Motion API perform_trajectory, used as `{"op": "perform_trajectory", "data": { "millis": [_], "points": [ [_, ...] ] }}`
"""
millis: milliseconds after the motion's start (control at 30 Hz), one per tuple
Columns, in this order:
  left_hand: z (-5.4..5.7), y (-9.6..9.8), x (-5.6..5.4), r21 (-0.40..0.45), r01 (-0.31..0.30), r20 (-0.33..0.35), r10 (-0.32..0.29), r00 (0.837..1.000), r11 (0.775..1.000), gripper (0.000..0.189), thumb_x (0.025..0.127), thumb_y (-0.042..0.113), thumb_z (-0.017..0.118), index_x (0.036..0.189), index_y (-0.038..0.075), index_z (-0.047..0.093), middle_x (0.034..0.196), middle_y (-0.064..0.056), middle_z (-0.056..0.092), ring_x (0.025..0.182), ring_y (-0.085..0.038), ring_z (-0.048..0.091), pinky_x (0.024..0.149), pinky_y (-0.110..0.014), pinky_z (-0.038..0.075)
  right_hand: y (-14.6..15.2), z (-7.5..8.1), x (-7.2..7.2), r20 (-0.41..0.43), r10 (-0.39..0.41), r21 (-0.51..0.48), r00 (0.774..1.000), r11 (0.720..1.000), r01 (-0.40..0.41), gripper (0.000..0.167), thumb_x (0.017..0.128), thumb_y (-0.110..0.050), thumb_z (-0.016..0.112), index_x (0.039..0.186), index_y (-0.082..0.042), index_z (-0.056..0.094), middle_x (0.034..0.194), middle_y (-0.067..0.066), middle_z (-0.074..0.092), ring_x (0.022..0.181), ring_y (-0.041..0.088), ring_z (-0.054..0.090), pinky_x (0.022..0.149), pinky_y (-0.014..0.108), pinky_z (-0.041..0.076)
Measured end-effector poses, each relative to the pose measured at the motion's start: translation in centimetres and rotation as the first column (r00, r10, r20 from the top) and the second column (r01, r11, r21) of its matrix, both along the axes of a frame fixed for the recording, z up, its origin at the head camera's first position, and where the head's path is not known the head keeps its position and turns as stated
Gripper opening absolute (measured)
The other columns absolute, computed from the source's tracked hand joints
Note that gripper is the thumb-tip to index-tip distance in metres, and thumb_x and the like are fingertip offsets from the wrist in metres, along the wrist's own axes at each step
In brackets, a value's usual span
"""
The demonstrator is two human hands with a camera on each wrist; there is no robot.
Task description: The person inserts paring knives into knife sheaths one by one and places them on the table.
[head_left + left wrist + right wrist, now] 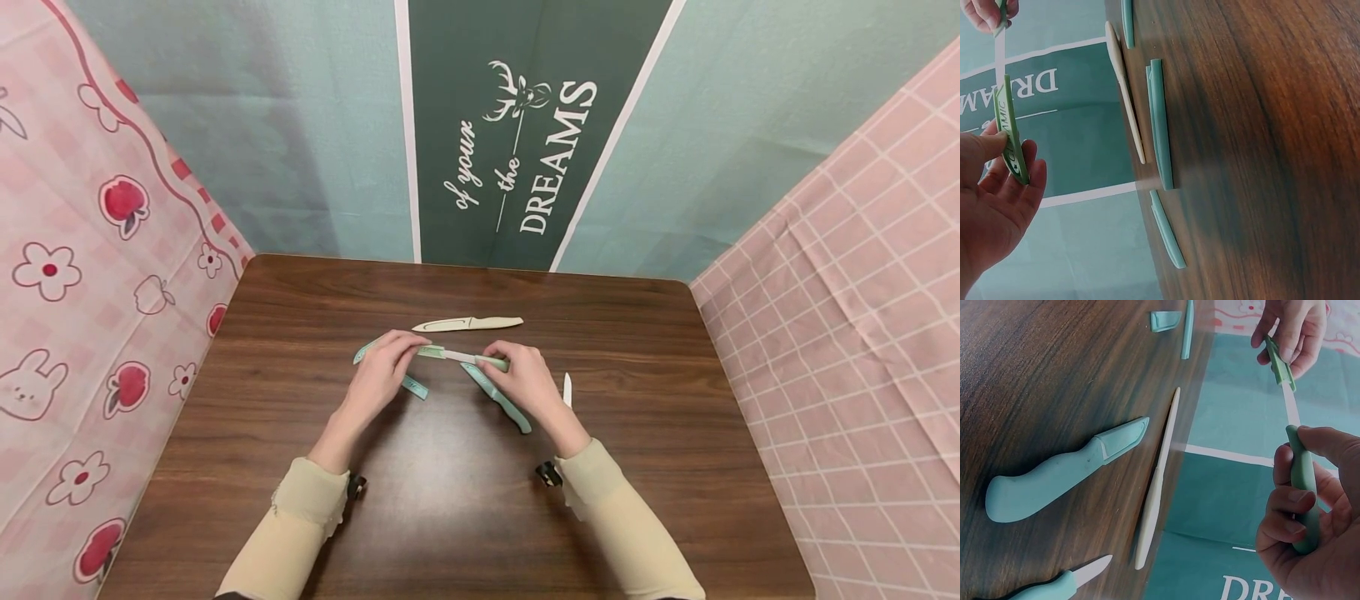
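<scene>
My left hand (378, 371) pinches a green knife sheath (1010, 128) between thumb and fingers. The right hand (527, 382) grips the green handle (1304, 494) of a small knife, its fingers curled round it. A white blade (1290, 405) bridges the two hands, its far end inside the sheath's mouth. Both hands hold this knife raised above the table. Below the right hand lies a teal sheathed knife (1054, 481). Near the left hand are two loose teal sheaths, one of them (415, 387) showing beneath the wrist.
A cream sheathed knife (495, 322) lies beyond the hands on the brown wooden table (637, 500). To the right, a teal-handled knife (1047, 591) rests with its white blade bare, partly hidden by the right arm in the head view. Printed cloths hang around the table.
</scene>
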State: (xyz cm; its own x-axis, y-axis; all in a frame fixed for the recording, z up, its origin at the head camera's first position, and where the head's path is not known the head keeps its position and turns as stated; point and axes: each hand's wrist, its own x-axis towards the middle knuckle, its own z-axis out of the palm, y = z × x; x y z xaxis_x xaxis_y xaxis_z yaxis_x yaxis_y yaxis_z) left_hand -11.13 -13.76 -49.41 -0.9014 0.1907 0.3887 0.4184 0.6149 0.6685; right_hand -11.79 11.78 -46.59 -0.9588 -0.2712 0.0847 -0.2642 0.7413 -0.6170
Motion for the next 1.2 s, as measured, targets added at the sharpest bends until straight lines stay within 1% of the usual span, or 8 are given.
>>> {"op": "perform_trajectory", "data": {
  "millis": [267, 433, 633, 833, 1067, 1200],
  "points": [
    [0.1, 0.2, 0.0, -0.013, -0.001, 0.037, 0.001, 0.999, 1.0, 0.021, 0.098, 0.009, 0.061, 0.113, 0.016, 0.074, 0.109, -0.003, 0.071, 0.105, -0.02, 0.068, 0.087, -0.038, 0.055, -0.1, 0.0, 0.1, -0.007, 0.0, -0.007, 1.0, 1.0, -0.001, 0.012, 0.094, -0.03, 0.07, 0.096, -0.019, 0.074, 0.088, -0.001, 0.074, 0.062, 0.012, 0.047, 0.057, 0.026, 0.039],
    [0.1, 0.4, 0.1, -0.013, -0.002, 0.016, 0.003, 1.0, 1.0, 0.02, 0.098, 0.008, 0.061, 0.112, 0.014, 0.074, 0.108, -0.004, 0.071, 0.104, -0.02, 0.068, 0.087, -0.039, 0.056, -0.2, 0.0, 0.1, -0.004, -0.003, -0.006, 1.0, 1.0, 0.003, 0.012, 0.093, -0.029, 0.071, 0.096, -0.018, 0.074, 0.088, 0.0, 0.074, 0.062, 0.012, 0.047, 0.057, 0.026, 0.039],
    [0.3, 0.6, 0.2, -0.023, 0.001, 0.0, -0.001, 1.0, 1.0, 0.02, 0.098, 0.007, 0.061, 0.111, 0.016, 0.075, 0.107, -0.003, 0.071, 0.102, -0.02, 0.069, 0.086, -0.038, 0.056, -0.3, 0.0, 0.1, 0.008, -0.007, -0.008, 1.0, 1.0, 0.007, 0.012, 0.093, -0.03, 0.071, 0.095, -0.018, 0.074, 0.084, -0.001, 0.072, 0.06, 0.012, 0.047, 0.056, 0.026, 0.039],
    [0.3, 0.7, 0.2, -0.031, 0.001, 0.002, -0.001, 1.0, 1.0, 0.021, 0.098, 0.007, 0.061, 0.111, 0.016, 0.075, 0.108, -0.003, 0.071, 0.101, -0.021, 0.069, 0.085, -0.039, 0.056, -0.4, 0.0, 0.1, 0.021, 0.001, -0.01, 1.0, 1.0, -0.001, 0.012, 0.093, -0.03, 0.071, 0.095, -0.019, 0.074, 0.082, -0.002, 0.071, 0.06, 0.011, 0.048, 0.056, 0.026, 0.04],
    [0.4, 1.0, 0.3, -0.042, -0.007, 0.013, 0.008, 1.0, 0.999, 0.021, 0.098, 0.008, 0.061, 0.11, 0.017, 0.075, 0.109, -0.003, 0.071, 0.101, -0.021, 0.069, 0.084, -0.039, 0.056, -0.6, 0.0, 0.1, 0.015, 0.007, -0.013, 1.0, 1.0, -0.007, 0.01, 0.093, -0.027, 0.072, 0.094, -0.018, 0.073, 0.08, -0.002, 0.07, 0.058, 0.011, 0.047, 0.055, 0.026, 0.039],
    [0.5, 1.2, 0.3, -0.036, 0.0, 0.022, 0.001, 1.0, 0.999, 0.02, 0.098, 0.008, 0.062, 0.11, 0.018, 0.075, 0.109, -0.001, 0.071, 0.102, -0.02, 0.069, 0.084, -0.038, 0.056, -0.7, -0.1, 0.1, 0.009, 0.008, -0.012, 1.0, 1.0, -0.008, 0.01, 0.092, -0.027, 0.073, 0.094, -0.017, 0.074, 0.079, -0.002, 0.07, 0.058, 0.011, 0.047, 0.055, 0.026, 0.039]
  ]
}}
